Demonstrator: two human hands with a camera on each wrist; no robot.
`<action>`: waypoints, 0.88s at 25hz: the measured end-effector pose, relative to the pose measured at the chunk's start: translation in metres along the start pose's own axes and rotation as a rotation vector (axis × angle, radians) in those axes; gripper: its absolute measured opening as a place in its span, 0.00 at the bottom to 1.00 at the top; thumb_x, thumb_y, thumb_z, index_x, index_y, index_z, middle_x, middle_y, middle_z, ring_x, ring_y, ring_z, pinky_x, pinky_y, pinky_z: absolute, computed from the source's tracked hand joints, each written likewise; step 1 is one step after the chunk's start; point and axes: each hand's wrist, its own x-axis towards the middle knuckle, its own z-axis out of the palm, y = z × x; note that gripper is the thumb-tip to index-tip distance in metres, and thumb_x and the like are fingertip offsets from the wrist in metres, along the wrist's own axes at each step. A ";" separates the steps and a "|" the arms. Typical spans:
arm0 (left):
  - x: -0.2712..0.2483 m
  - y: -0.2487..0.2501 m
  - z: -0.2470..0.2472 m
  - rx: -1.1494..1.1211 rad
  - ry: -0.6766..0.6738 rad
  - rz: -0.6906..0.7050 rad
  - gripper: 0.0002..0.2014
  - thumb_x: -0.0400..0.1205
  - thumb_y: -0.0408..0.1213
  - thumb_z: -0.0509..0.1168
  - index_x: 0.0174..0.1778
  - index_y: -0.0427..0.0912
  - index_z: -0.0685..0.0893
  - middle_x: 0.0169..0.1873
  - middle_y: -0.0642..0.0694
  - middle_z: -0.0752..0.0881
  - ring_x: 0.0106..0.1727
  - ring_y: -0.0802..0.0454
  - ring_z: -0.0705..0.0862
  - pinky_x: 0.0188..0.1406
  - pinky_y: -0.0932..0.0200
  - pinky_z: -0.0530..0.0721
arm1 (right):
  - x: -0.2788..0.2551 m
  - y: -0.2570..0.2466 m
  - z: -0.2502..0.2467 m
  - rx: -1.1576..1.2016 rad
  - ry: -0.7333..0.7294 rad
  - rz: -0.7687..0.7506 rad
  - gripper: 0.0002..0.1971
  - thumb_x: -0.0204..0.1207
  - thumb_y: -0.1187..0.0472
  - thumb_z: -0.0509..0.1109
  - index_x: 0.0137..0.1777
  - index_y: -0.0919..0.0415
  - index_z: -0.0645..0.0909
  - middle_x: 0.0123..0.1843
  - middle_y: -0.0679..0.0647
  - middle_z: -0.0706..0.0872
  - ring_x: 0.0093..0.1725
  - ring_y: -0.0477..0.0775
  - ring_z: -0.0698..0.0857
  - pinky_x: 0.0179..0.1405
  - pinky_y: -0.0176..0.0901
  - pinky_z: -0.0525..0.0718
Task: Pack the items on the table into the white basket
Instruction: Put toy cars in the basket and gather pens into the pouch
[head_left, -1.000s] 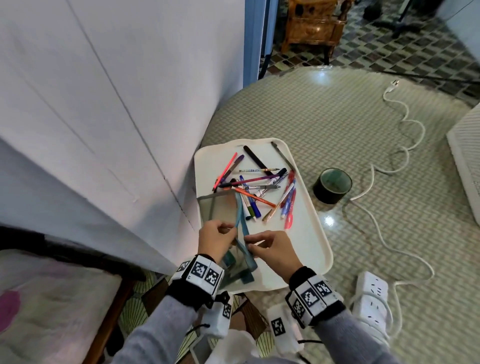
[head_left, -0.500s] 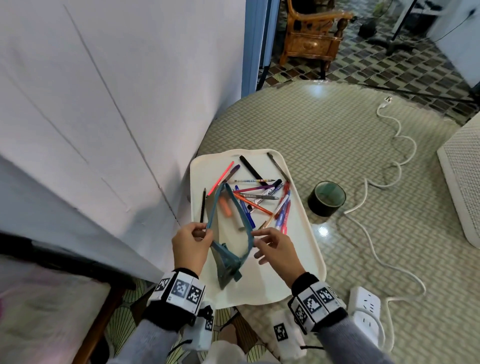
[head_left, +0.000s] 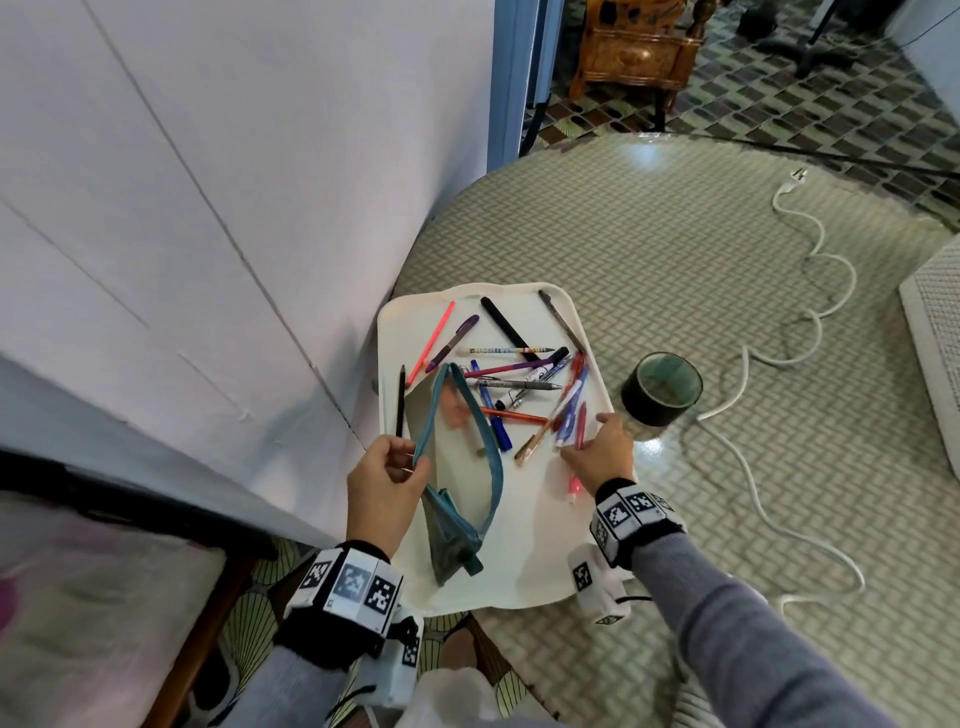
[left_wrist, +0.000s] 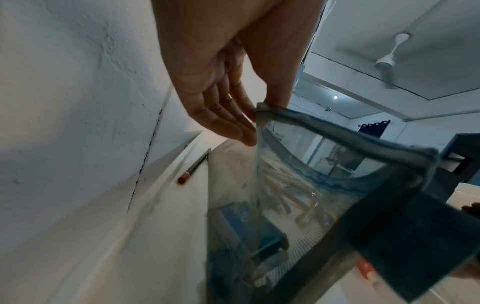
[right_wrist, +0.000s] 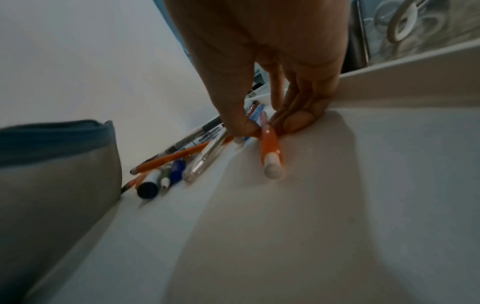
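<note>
The red-orange plastic pen with a pale end cap (right_wrist: 270, 148) lies on the right side of the white plastic tray (head_left: 524, 561), at the near edge of a loose heap of pens and markers (head_left: 519, 384). The right hand (head_left: 602, 457) has its grip on it: thumb and fingertips (right_wrist: 298, 121) pinch the barrel partway along, and in the wrist view a clear pen and a blue one lie under the same fingers. To do this well, lift only what is firmly pinched; I judge the neighbours likely to drag or drop if caught halfway.

Just left of the heap stands the clear zip pouch with teal fabric edging (head_left: 457, 467), its mouth gaping upward. The left hand (head_left: 384, 488) holds its near-left rim between thumb and fingers (left_wrist: 233, 127), a narrow grip on the edging. Keeping that rim pulled taut and the mouth wide should let the pen go in tip first, along the pouch.

A black pencil with a red end (head_left: 400, 400) lies by the tray's left wall. Beyond, on the woven-pattern desk (head_left: 675, 260), sit a dark tape roll (head_left: 662, 387), a white cable (head_left: 810, 322) and, at the right edge, a white mesh basket (head_left: 935, 338).
</note>
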 end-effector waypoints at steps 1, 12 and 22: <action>0.000 0.000 0.001 -0.002 -0.005 0.000 0.08 0.78 0.30 0.70 0.40 0.46 0.78 0.35 0.51 0.83 0.35 0.61 0.81 0.31 0.75 0.78 | -0.001 0.000 0.000 -0.054 0.007 0.021 0.28 0.70 0.64 0.74 0.68 0.66 0.69 0.58 0.65 0.83 0.51 0.60 0.84 0.45 0.42 0.79; 0.005 -0.017 -0.001 -0.087 0.049 -0.057 0.08 0.77 0.35 0.72 0.38 0.44 0.78 0.35 0.40 0.86 0.39 0.39 0.87 0.42 0.49 0.88 | 0.025 -0.031 0.002 -0.039 0.009 0.005 0.14 0.77 0.64 0.69 0.60 0.68 0.75 0.50 0.60 0.82 0.49 0.59 0.81 0.49 0.47 0.78; 0.000 -0.013 0.002 -0.122 0.017 -0.041 0.08 0.79 0.40 0.70 0.39 0.45 0.78 0.35 0.45 0.86 0.39 0.46 0.88 0.38 0.61 0.84 | -0.011 -0.016 0.004 0.204 0.035 0.106 0.14 0.84 0.62 0.55 0.59 0.75 0.71 0.54 0.71 0.79 0.50 0.67 0.82 0.46 0.50 0.78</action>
